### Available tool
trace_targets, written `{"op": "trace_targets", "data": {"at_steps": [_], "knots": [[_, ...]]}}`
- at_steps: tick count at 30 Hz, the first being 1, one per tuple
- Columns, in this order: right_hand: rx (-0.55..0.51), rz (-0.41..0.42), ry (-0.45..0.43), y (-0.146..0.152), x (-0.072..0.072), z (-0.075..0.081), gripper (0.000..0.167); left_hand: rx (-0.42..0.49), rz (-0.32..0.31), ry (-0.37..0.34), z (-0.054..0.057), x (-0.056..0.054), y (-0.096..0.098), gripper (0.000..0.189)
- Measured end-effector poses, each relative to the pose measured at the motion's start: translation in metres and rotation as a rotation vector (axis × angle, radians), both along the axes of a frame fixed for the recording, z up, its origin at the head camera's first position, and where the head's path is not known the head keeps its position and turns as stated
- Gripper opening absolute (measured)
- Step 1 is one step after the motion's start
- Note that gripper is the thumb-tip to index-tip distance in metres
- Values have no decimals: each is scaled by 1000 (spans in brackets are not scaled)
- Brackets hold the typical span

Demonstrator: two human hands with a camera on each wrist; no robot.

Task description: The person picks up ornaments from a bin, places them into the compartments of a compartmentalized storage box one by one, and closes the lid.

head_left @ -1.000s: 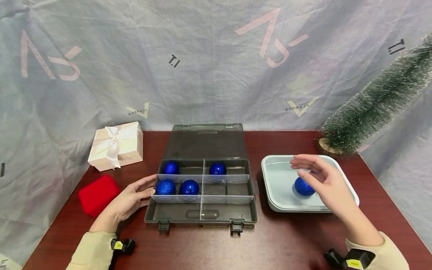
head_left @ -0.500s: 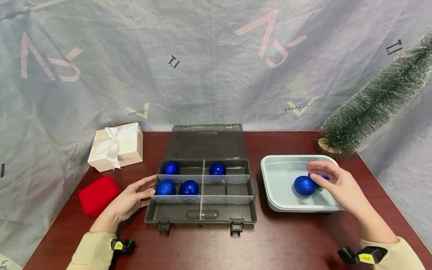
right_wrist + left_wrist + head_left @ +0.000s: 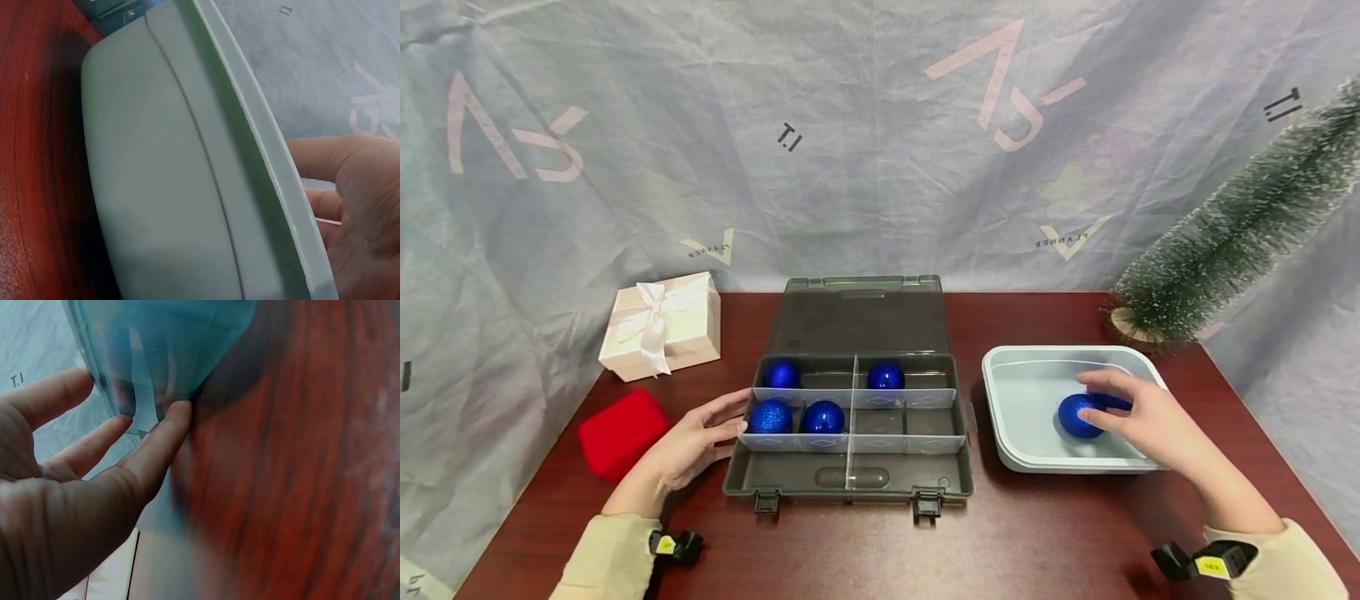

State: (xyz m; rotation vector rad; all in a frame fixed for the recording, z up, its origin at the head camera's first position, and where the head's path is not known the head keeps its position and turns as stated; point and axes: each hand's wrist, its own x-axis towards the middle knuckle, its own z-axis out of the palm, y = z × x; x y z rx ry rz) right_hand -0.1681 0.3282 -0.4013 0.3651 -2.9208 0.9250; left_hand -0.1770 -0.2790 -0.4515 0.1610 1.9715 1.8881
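In the head view, a dark translucent compartment box (image 3: pixel 790 477) lies with its lid laid back. Blue Christmas balls sit in it: matte (image 3: pixel 782 374) and shiny (image 3: pixel 886 377) at the back, glittery (image 3: pixel 771 416) and another shiny one (image 3: pixel 824 417) in the middle row. My left hand (image 3: pixel 688 446) rests its fingertips on the box's left side, fingers fairly straight. Inside the pale tray (image 3: pixel 1022 465), my right hand (image 3: pixel 1138 417) has thumb and fingers around a glittery blue Christmas ball (image 3: pixel 1075 419). More blue shows behind the thumb. The tray wall (image 3: pixel 156 162) hides the ball in the right wrist view.
A cream gift box (image 3: pixel 677 325) with a white ribbon stands at the back left, a red box (image 3: pixel 621 433) in front of it. At the back right leans a small frosted tree (image 3: pixel 1217 242) on a wooden base. A grey cloth (image 3: pixel 850 167) hangs behind the table.
My right hand moved right from above the glittery ball, then lowered, and its thumb now lies against the ball. The left hand and the balls in the compartment box stay put.
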Motion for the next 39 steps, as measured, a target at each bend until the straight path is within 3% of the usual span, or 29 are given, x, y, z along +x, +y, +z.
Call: {"op": "trace_targets", "data": {"at_steps": [8, 14, 23, 33, 39], "knots": [[108, 63, -8, -3, -5, -5, 51, 11, 2, 5, -1, 0, 0, 67], [107, 63, 12, -4, -5, -8, 43, 4, 6, -4, 0, 0, 1, 67], [139, 72, 67, -9, -6, -11, 46, -1, 10, -15, 1, 0, 1, 67], [-64, 41, 66, -11, -3, 0, 44, 9, 11, -15, 1, 0, 1, 68], [-131, -55, 74, -14, -1, 11, 45, 9, 14, -16, 1, 0, 1, 68]]}}
